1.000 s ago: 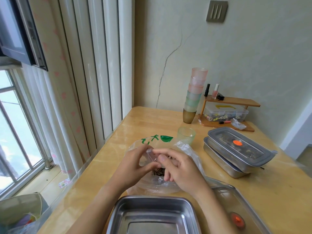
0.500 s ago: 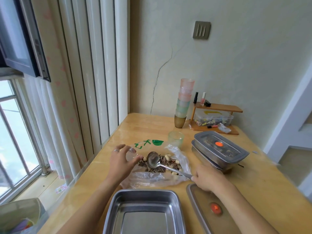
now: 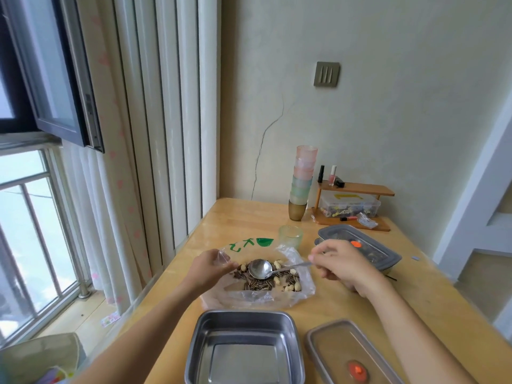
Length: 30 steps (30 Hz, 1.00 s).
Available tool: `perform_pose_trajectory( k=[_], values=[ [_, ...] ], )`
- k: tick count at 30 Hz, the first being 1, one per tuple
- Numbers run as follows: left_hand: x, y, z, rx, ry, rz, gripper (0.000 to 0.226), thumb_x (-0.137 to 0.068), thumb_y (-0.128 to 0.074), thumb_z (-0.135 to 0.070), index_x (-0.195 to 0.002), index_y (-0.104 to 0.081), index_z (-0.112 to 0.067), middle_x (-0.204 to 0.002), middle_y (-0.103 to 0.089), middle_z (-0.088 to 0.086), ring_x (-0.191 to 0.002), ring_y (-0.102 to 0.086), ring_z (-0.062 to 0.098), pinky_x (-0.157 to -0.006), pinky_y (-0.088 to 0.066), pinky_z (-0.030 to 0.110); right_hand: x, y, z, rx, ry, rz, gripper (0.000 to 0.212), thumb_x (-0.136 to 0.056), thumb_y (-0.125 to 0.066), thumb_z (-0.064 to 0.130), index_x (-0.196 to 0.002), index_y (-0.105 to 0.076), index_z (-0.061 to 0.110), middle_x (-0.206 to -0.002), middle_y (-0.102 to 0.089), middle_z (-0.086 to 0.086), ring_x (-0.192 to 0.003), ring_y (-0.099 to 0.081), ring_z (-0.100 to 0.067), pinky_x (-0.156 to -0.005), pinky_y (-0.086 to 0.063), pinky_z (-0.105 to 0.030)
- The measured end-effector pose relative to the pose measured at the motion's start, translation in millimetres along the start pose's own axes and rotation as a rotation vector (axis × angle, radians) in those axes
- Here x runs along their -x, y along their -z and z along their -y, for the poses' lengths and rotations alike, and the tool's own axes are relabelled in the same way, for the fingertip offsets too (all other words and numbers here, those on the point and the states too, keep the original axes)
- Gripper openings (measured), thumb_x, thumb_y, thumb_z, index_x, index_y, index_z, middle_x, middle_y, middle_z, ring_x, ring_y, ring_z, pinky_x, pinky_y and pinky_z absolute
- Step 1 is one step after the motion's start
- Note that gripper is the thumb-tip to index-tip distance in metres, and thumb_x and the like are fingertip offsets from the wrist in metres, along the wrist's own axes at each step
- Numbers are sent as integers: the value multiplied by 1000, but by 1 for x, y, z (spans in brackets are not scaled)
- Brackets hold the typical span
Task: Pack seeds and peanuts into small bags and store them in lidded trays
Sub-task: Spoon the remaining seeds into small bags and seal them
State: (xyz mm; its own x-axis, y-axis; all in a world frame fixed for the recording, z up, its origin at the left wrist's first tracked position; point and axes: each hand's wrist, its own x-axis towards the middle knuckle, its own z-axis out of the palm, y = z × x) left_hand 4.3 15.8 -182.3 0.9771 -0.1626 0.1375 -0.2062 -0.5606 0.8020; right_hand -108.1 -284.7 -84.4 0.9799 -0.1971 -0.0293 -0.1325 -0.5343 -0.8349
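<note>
Nearest on the counter [image 3: 432, 306] sits an open tray [image 3: 243, 317], its lid [image 3: 329, 347] just right of it. Behind them a large bag [image 3: 277, 296] lies spread, holding seeds [image 3: 257, 284] and peanuts [image 3: 291, 287]. The left hand [image 3: 209, 270] pinches a small bag [image 3: 223, 256] at its left edge. The right hand [image 3: 340, 264] grips a spoon [image 3: 259, 268] whose bowl hangs over the seeds. Farther right stand stacked lidded trays [image 3: 388, 254].

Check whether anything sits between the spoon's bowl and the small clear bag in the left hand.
Nothing visible does: the bowl of the metal spoon lies beside the small clear plastic bag that the left hand pinches.
</note>
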Motion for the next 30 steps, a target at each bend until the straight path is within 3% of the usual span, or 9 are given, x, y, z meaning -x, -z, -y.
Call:
perform_pose_trajectory(
  k=[5, 11, 17, 22, 30],
  values=[
    [1, 0, -12, 40, -16, 8, 34, -88, -79, -42, -106, -71, -15, -99, -72, -3, -93, -67, 11, -72, -49, 22, -1, -32, 9, -241, 114, -83, 9, -96, -71, 9, -105, -70, 6, -83, -73, -10, -65, -68, -13, -60, -55, -21],
    [-4, 7, -20, 40, -45, -23, 33, -89, -77, -42, -109, -72, -15, -99, -71, -7, -93, -66, 7, -74, -50, 21, -5, -46, 5, -160, 255, -319, 21, -102, -63, 28, -90, -69, 12, -69, -77, -1, -63, -75, -17, -67, -60, -34],
    [-4, 9, -26, -11, -75, -24, 39, -89, -76, -46, -113, -69, -16, -101, -68, -7, -93, -64, 8, -76, -51, 23, 5, -35, 19, -38, 367, -483, 28, -104, -60, 30, -82, -66, 13, -59, -71, 1, -50, -69, -8, -55, -55, -24],
    [-5, 6, -33, -53, -111, -36, 41, -90, -74, -47, -112, -70, -12, -101, -70, -4, -90, -65, 10, -74, -52, 24, 13, -22, 25, 190, 417, -469, 28, -105, -57, 31, -84, -62, 13, -58, -65, 3, -47, -65, -1, -53, -48, -16],
    [-5, 2, -37, -49, -144, -48, 40, -89, -75, -48, -109, -71, -13, -100, -73, -1, -90, -67, 14, -80, -56, 34, 9, -27, 32, 365, 470, -331, 28, -104, -55, 38, -86, -59, 17, -68, -66, 2, -59, -67, -10, -66, -58, -37]
  ],
)
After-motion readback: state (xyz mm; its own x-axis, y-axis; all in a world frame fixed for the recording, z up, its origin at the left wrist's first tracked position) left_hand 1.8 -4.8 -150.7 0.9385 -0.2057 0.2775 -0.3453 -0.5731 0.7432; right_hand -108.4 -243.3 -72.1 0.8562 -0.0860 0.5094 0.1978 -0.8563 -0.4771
